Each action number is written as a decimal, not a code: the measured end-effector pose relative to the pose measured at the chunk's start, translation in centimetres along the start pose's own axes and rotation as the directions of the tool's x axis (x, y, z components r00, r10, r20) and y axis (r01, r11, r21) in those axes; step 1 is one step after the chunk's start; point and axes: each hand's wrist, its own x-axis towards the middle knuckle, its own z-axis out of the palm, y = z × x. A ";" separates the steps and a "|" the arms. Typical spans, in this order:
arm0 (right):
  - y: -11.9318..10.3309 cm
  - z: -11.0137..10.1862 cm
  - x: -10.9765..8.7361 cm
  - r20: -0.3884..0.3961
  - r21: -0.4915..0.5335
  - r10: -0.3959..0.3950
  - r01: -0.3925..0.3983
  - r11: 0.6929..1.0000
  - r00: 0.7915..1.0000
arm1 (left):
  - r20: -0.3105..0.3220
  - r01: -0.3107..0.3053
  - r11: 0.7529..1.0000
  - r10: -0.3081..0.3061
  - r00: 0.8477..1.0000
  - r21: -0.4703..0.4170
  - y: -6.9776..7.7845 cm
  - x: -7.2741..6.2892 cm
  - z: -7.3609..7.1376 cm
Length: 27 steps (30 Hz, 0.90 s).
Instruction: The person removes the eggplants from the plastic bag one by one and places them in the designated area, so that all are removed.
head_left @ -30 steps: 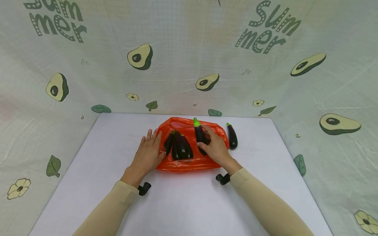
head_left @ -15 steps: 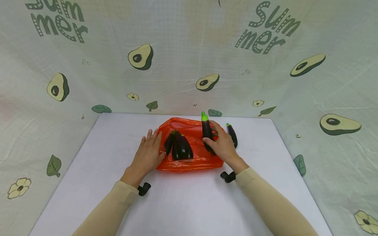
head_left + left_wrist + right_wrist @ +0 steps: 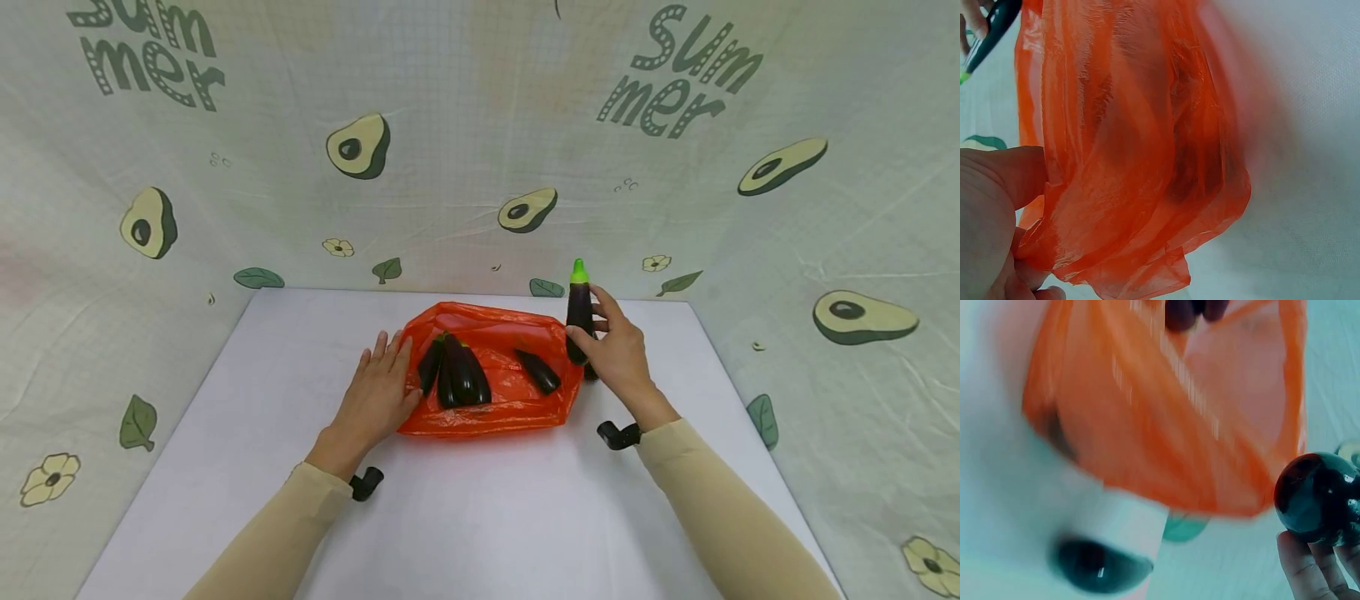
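A red plastic bag [image 3: 487, 421] lies with its mouth gaping, several dark eggplants [image 3: 461, 375] clustered in its left half and another eggplant [image 3: 538, 371] on the right. My left hand [image 3: 372, 396] holds the bag's left rim, thumb inside and fingers outside; the left wrist view shows the film between them. Above the bag's right edge, my right hand [image 3: 618, 350] grips an upright eggplant [image 3: 579, 321] with a bright green cap. Its round dark end [image 3: 1316, 497] faces the right wrist camera. Behind the held one, a loose eggplant [image 3: 590, 372] on the table is mostly hidden.
The white table [image 3: 480, 517] is enclosed by a pale cloth [image 3: 450, 108] printed with avocados, leaves and lettering. A black wrist camera mount [image 3: 367, 483] sits under the left wrist, and another black mount [image 3: 618, 435] under the right.
My right hand has lifted the gripped eggplant up and to the right, from inside the bag to its right edge. One eggplant in the bag has come into sight. My left hand stays put.
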 end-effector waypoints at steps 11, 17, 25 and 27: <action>4.8 -2.0 1.4 -0.057 -0.110 0.100 -0.105 0.988 0.993 | -0.002 -0.002 1.000 0.002 1.000 -0.001 0.0 -0.2 0.1; 6.8 -2.3 1.6 -0.052 -0.147 0.112 -0.119 0.982 0.992 | -0.011 -0.011 1.000 0.011 1.000 -0.007 -0.1 -0.3 0.1; 8.0 -2.3 1.9 -0.018 -0.158 0.156 -0.157 0.975 0.988 | -0.007 -0.004 1.000 0.004 1.000 -0.010 0.0 -0.3 0.1; 8.2 -2.3 2.0 -0.004 -0.163 0.171 -0.170 0.972 0.985 | -0.004 -0.002 1.000 0.002 1.000 -0.004 0.0 -0.2 0.2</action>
